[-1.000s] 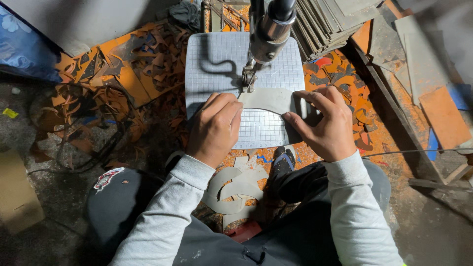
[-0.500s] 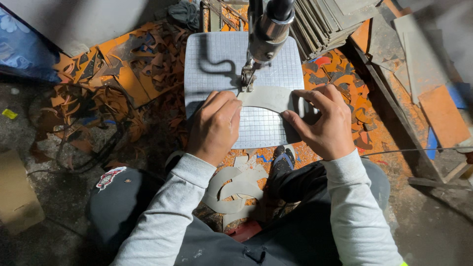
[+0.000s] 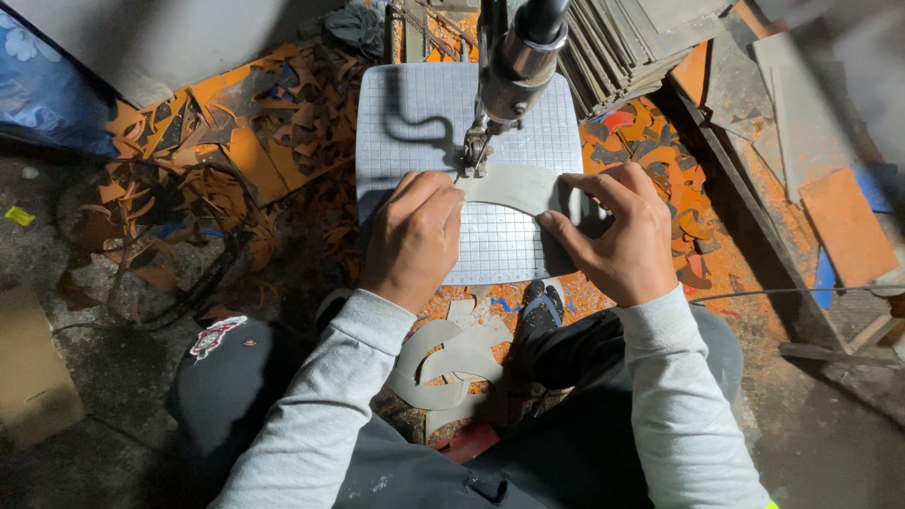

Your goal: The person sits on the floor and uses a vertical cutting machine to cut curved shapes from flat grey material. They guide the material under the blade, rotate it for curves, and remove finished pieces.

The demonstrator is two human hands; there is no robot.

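The person wore a light grey long-sleeved knit top with ribbed cuffs at both wrists. Both hands, left and right, were bare, without gloves or rings. Dark trousers covered the legs; the left leg carried a red-and-white sewn patch. Pale dust specks marked the dark fabric near the waist.

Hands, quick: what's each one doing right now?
Left hand: curled, pressing the grey sheet flat on the saw table.
Right hand: gripping the sheet's right edge.
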